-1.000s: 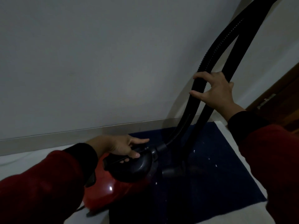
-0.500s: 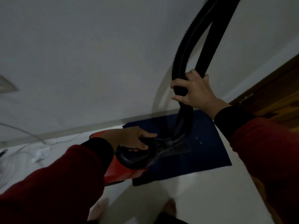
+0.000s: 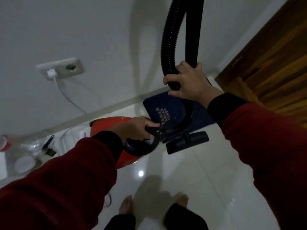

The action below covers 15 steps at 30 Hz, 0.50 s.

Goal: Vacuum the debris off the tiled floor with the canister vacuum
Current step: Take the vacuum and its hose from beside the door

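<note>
Red canister vacuum under left hand, clenched on handle; right hand grasping hose.

The red canister is the thing everything else crowds around. Left of it, along the wall, the floor is cluttered: loose white cable, a black clip-like item, round lids and plastic, so a hand has little clear way in there. Above that, a plug and cord hang from the wall socket. Right of the canister, the black floor head lies across the edge of the blue mat, with the ribbed hose and wand rising in front of the wall. Nearer than the canister, the glossy tiled floor lies open as far as two bare feet. Far right, a wooden door closes that side.
</note>
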Motion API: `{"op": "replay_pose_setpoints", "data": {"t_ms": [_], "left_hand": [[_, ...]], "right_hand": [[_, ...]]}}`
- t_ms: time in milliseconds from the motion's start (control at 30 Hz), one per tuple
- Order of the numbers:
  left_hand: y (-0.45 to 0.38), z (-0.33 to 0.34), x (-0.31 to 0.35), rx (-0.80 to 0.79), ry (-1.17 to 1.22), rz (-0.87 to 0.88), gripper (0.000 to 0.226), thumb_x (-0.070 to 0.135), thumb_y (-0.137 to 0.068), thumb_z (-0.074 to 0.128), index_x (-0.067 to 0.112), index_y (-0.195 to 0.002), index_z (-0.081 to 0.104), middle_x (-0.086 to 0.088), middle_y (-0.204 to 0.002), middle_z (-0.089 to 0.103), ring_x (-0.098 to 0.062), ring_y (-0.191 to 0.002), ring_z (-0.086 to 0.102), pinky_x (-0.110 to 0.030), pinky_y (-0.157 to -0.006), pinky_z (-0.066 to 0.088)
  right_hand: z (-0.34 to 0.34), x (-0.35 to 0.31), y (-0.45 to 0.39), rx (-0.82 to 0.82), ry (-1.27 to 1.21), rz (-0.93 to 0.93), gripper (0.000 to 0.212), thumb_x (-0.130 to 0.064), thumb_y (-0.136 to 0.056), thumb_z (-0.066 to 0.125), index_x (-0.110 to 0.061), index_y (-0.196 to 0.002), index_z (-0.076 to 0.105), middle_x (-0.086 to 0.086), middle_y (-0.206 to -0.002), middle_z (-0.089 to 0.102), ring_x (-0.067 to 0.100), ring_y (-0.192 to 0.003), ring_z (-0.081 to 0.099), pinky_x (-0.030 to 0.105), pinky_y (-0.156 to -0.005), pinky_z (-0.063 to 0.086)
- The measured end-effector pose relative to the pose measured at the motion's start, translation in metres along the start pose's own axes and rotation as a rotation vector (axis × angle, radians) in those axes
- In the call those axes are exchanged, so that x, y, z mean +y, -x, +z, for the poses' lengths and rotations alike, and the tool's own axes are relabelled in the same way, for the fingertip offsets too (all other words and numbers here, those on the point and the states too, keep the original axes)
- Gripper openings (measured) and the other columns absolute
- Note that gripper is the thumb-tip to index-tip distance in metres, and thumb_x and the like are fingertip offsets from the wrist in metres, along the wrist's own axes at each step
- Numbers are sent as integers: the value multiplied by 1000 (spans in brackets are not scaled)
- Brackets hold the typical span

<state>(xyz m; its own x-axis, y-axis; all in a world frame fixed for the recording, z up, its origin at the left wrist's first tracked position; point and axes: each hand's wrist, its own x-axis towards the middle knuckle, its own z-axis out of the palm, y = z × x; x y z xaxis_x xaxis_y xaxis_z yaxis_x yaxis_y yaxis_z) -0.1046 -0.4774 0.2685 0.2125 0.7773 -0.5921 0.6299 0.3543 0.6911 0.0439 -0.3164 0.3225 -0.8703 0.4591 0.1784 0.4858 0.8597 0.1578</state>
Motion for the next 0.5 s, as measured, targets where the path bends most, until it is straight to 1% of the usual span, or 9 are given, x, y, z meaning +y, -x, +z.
{"op": "replay_pose_setpoints", "data": {"t_ms": [67, 100, 167, 200, 267, 300, 400, 433, 500], "left_hand": [[32, 22, -11, 23, -39, 3, 57, 12, -88, 63, 27, -141, 46, 3, -113, 58, -1, -80, 51, -3, -65, 36], [47, 35, -16, 27, -41, 9, 57, 12, -88, 62, 27, -141, 46, 4, -114, 57, -2, -86, 48, 0, -66, 34], [77, 60, -25, 19, -9, 23, 56, 10, -89, 61, 26, -140, 47, 5, -110, 57, -1, -88, 46, 7, -60, 31], [92, 74, -30, 14, 11, 22, 56, 10, -89, 61, 27, -141, 46, 5, -113, 58, -1, -89, 46, 7, -61, 32], [122, 105, -40, 12, 39, 21, 57, 12, -89, 62, 30, -140, 46, 4, -126, 58, 0, -94, 47, 4, -68, 33], [138, 123, -45, 17, 41, 29, 57, 13, -89, 62, 30, -140, 46, 5, -127, 57, 0, -96, 47, 4, -68, 32], [188, 183, -61, 48, 39, 41, 55, 13, -89, 62, 30, -140, 47, 8, -107, 55, 0, -91, 46, 10, -61, 29], [204, 204, -68, 50, 46, 38, 55, 13, -89, 62, 31, -140, 47, 7, -106, 56, -1, -89, 47, 10, -60, 30], [234, 244, -83, 47, 73, 17, 55, 13, -90, 61, 32, -140, 46, 5, -114, 60, 0, -88, 47, 8, -62, 32]], "right_hand": [[-10, -31, 19, 13, -2, 2, 38, -39, -63, 81, -24, -95, 66, 11, -85, 58, 30, -90, 57, 45, -71, 35], [-15, -46, 29, 19, -6, 2, 39, -39, -63, 81, -24, -95, 67, 11, -84, 58, 30, -90, 57, 46, -71, 35], [-26, -80, 50, 17, -24, 1, 38, -38, -62, 82, -25, -95, 67, 11, -84, 57, 30, -90, 57, 47, -72, 36], [-31, -98, 62, 9, -38, 0, 38, -38, -62, 81, -25, -95, 67, 10, -84, 57, 30, -90, 56, 48, -73, 37], [-38, -135, 88, -11, -62, -9, 37, -36, -63, 81, -26, -95, 66, 10, -86, 57, 31, -93, 56, 51, -75, 38], [-41, -155, 102, -18, -66, -20, 37, -36, -63, 81, -26, -95, 66, 10, -88, 57, 31, -94, 56, 52, -75, 38], [-45, -220, 150, -6, -91, -77, 37, -33, -62, 83, -26, -94, 66, 9, -87, 56, 30, -93, 55, 51, -74, 37], [-46, -243, 166, -3, -100, -103, 37, -32, -61, 83, -26, -93, 66, 9, -86, 56, 30, -92, 55, 50, -73, 37], [-45, -285, 199, 0, -114, -151, 37, -32, -60, 83, -26, -92, 66, 8, -86, 57, 29, -91, 56, 50, -71, 38]]}}
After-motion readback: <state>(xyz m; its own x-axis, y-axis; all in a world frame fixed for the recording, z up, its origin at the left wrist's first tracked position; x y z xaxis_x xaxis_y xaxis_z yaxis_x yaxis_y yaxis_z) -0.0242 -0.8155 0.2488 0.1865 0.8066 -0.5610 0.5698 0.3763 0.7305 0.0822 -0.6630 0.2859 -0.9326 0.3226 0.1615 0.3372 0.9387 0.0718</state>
